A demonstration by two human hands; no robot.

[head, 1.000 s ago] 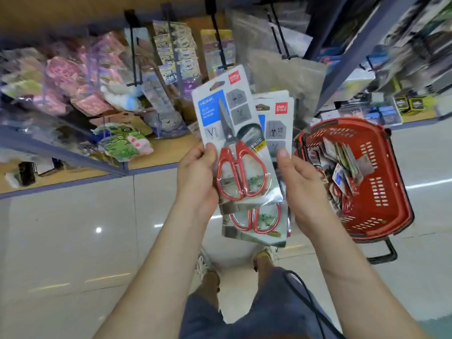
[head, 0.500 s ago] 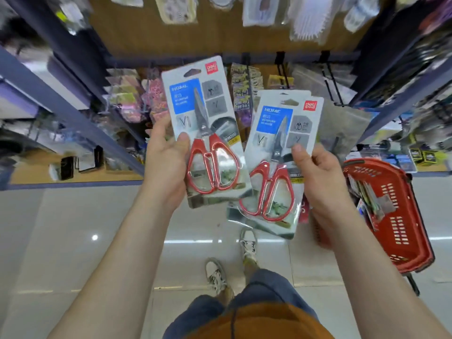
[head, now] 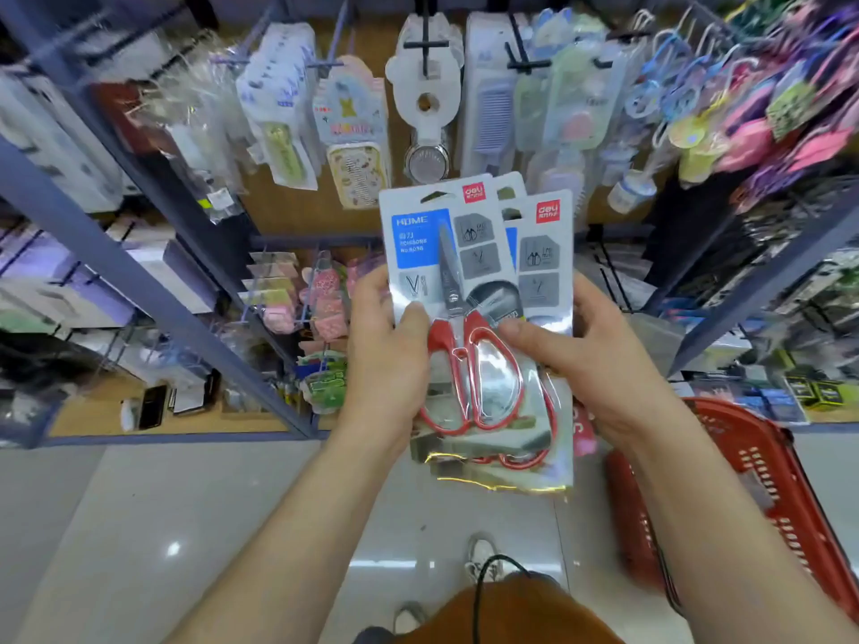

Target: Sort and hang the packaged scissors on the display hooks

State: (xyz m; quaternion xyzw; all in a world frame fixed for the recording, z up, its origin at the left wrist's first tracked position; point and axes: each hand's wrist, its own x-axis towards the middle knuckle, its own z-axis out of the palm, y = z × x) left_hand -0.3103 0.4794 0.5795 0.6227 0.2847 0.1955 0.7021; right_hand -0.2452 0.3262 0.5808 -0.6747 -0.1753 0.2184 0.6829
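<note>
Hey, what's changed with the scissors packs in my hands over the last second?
The left hand slid its scissors pack rightward over the rear packs in the right hand, so the pair held apart half a second ago is one overlapped stack again. Nothing was let go: both hands still grip the packs, and the red basket remains on the floor at right.

A pale, glossy tiled floor [head: 139, 527] carries a red slotted plastic shopping basket [head: 767, 481], which stands on it at the right. Left of the basket, a white shoe [head: 483, 557] is planted on the tiles. Beyond the basket and to its left rises a wood-backed display rack with grey-blue metal framing [head: 153, 295]. Its low wooden shelf [head: 83, 420] bears a flat black rectangular object [head: 152, 406], too blurred to identify. Higher up, black display hooks [head: 425, 44] hold blurred carded goods.
</note>
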